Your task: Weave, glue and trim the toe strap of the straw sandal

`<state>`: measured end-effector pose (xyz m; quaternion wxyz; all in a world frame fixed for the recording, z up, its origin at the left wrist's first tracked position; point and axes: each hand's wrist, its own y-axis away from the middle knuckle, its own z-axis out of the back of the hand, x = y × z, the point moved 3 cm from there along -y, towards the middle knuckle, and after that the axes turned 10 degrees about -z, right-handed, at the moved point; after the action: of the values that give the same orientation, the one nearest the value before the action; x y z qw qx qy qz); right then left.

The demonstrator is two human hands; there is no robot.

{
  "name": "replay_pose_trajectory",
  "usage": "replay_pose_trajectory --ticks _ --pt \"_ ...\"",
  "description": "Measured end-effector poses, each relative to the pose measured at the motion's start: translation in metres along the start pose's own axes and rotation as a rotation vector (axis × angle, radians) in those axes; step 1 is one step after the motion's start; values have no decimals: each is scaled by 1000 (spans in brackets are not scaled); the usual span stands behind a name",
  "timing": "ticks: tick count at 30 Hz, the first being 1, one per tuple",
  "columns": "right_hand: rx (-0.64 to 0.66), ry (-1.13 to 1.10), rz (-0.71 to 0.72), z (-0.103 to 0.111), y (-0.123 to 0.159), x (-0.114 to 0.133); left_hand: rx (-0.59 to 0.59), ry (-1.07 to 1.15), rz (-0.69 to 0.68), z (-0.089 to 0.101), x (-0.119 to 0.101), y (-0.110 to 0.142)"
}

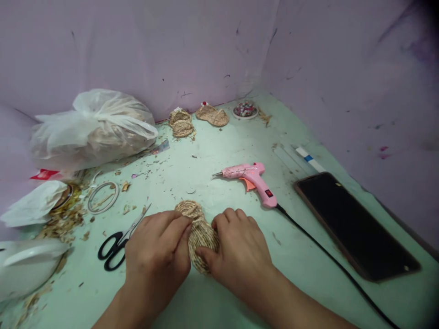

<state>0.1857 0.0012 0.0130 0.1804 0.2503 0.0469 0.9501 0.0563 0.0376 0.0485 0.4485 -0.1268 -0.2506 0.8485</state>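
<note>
Between my hands at the front of the table lies a woven straw slipper sole (202, 240), made of coiled braided cord with a narrow waist. My left hand (157, 251) pinches its left edge near the waist with curled fingers. On the other side, my right hand (238, 249) grips the wider part, thumb on top and fingers along the right edge. Just left of my left hand lie scissors (120, 244) with black handles. A pink glue gun (248, 176) rests beyond my right hand, its nozzle pointing left.
A black phone (356, 226) lies at the right, with clear glue sticks (291, 160) behind it. The glue gun's cord (329, 256) runs to the front right. Straw slippers (212, 114), a dish of beads (245, 109) and a stuffed plastic bag (96, 130) stand at the back. Tape roll (103, 197) and scraps lie left.
</note>
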Motion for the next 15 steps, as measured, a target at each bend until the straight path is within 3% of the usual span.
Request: replay_pose_trajectory --ticks 5,8,15 --pt "251 -457 -122 -3 -4 -6 18 52 11 7 0 0" --pt "355 -749 -56 -4 -6 -8 39 48 -49 11 0 -2" --pt "452 -944 -81 -9 -8 -11 31 31 -95 12 -2 -8"
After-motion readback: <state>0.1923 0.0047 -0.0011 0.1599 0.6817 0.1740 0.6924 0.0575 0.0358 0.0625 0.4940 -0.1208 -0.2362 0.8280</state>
